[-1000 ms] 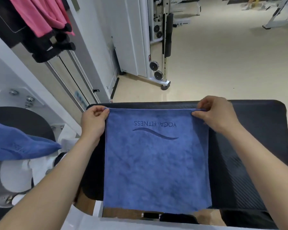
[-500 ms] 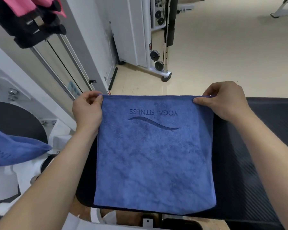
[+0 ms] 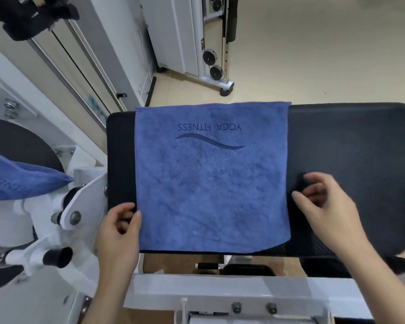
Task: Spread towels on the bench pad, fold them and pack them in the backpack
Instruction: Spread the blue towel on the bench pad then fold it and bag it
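A blue towel (image 3: 211, 178) printed "YOGA FITNESS" lies spread flat on the black bench pad (image 3: 351, 160), its far edge at the pad's far rim. My left hand (image 3: 119, 228) sits at the towel's left edge near the near-left corner. Its thumb touches the edge, and its fingers are loosely curled beside the edge with nothing between them. My right hand (image 3: 323, 206) hovers over the bare pad just right of the towel's right edge, fingers loosely curled, holding nothing. A second blue towel (image 3: 21, 181) lies bunched on a round black pad at the left. No backpack is in view.
White gym machine parts with bolts and a black knob (image 3: 56, 256) crowd the left and near side. A cable machine with pulleys (image 3: 214, 66) stands beyond the bench on the beige floor. The pad's right half is bare.
Both hands have let go of the towel's far corners and drawn back to its near side edges. The towel now lies flat on the pad.
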Demonstrator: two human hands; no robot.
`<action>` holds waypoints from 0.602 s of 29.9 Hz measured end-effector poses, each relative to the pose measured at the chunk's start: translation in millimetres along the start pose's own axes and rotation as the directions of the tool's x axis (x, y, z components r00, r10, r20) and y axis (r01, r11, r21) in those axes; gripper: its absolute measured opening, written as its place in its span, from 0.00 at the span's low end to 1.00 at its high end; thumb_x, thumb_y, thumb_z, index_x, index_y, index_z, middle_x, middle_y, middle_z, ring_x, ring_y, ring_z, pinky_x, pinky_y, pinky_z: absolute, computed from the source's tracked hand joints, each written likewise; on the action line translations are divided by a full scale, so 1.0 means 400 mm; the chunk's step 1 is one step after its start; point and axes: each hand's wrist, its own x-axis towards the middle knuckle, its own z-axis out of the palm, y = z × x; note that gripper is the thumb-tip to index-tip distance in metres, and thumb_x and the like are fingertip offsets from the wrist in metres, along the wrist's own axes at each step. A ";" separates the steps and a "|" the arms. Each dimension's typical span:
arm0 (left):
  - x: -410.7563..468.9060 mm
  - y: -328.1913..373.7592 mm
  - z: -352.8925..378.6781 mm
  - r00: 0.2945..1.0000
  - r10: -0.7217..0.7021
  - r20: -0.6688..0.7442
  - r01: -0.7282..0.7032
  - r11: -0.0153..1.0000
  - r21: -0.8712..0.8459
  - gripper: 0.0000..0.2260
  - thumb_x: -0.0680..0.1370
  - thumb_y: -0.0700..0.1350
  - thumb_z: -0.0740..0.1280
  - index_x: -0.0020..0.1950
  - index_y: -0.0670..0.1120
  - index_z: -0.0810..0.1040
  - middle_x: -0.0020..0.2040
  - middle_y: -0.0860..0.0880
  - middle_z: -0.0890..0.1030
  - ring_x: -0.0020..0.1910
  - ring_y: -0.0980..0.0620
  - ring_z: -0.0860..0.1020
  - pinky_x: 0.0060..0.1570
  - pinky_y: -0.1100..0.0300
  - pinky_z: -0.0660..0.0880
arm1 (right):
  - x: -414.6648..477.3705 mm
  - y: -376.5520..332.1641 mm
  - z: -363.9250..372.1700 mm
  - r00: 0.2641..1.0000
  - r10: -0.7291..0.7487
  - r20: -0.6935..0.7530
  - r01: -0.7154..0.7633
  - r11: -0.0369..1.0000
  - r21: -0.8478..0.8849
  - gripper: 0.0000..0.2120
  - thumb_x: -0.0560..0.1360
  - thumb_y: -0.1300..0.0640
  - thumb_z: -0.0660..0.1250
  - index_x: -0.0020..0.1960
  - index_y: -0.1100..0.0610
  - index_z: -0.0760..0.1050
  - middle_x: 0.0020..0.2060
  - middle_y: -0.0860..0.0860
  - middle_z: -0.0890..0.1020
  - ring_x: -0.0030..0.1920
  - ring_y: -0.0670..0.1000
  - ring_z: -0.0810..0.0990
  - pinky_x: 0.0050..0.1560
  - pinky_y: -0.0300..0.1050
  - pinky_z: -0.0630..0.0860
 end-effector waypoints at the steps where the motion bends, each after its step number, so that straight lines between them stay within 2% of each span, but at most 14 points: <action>1: -0.033 -0.032 -0.006 0.999 -0.046 0.022 0.046 0.999 0.008 0.08 0.78 0.42 0.69 0.53 0.53 0.78 0.45 0.47 0.80 0.39 0.51 0.75 0.43 0.57 0.74 | -0.031 0.027 0.004 0.997 0.055 0.056 -0.057 0.998 0.033 0.15 0.73 0.57 0.73 0.58 0.54 0.75 0.42 0.50 0.81 0.42 0.47 0.79 0.46 0.48 0.74; 4: -0.111 -0.083 -0.013 0.988 -0.130 0.078 0.129 0.991 0.021 0.11 0.77 0.43 0.70 0.58 0.55 0.77 0.48 0.47 0.79 0.41 0.52 0.76 0.40 0.63 0.71 | -0.086 0.079 0.014 0.971 0.109 0.211 -0.130 0.987 0.089 0.10 0.73 0.61 0.73 0.53 0.55 0.78 0.43 0.52 0.81 0.42 0.48 0.80 0.43 0.38 0.74; 6: -0.135 -0.087 -0.013 0.987 -0.146 0.070 0.146 0.989 0.011 0.13 0.77 0.43 0.70 0.59 0.55 0.76 0.48 0.49 0.79 0.43 0.53 0.76 0.41 0.64 0.70 | -0.098 0.090 0.019 0.961 0.063 0.270 -0.079 0.996 0.050 0.09 0.71 0.62 0.74 0.49 0.52 0.80 0.43 0.49 0.82 0.43 0.48 0.81 0.43 0.38 0.74; 9: -0.132 -0.084 -0.014 0.981 -0.194 0.026 0.195 0.981 -0.010 0.09 0.77 0.44 0.71 0.56 0.52 0.78 0.48 0.50 0.79 0.45 0.53 0.76 0.42 0.61 0.71 | -0.112 0.088 0.023 0.953 -0.009 0.301 0.005 1.000 0.011 0.10 0.70 0.63 0.74 0.43 0.47 0.81 0.41 0.43 0.80 0.42 0.42 0.79 0.46 0.38 0.74; 13: -0.118 -0.079 -0.019 0.973 -0.230 0.035 0.229 0.973 0.040 0.03 0.77 0.48 0.70 0.49 0.50 0.79 0.45 0.49 0.79 0.46 0.49 0.77 0.42 0.57 0.71 | -0.132 0.098 0.031 0.934 -0.101 0.344 0.127 0.991 -0.052 0.18 0.71 0.64 0.74 0.42 0.40 0.77 0.44 0.44 0.75 0.45 0.42 0.74 0.44 0.28 0.67; 15: -0.114 -0.075 -0.025 0.969 -0.233 0.084 0.230 0.972 0.039 0.06 0.78 0.50 0.69 0.44 0.48 0.79 0.43 0.47 0.80 0.42 0.50 0.77 0.41 0.56 0.72 | -0.141 0.112 0.042 0.912 -0.163 0.375 0.228 0.965 -0.134 0.20 0.72 0.64 0.72 0.40 0.38 0.73 0.41 0.44 0.73 0.43 0.42 0.73 0.42 0.31 0.66; 18: -0.110 -0.072 -0.038 0.944 -0.281 0.170 0.296 0.953 -0.065 0.09 0.78 0.49 0.69 0.46 0.44 0.81 0.40 0.44 0.84 0.39 0.50 0.80 0.41 0.56 0.75 | -0.143 0.118 0.046 0.916 -0.207 0.345 0.298 0.925 -0.235 0.12 0.75 0.58 0.70 0.38 0.44 0.74 0.36 0.45 0.71 0.38 0.43 0.71 0.37 0.39 0.65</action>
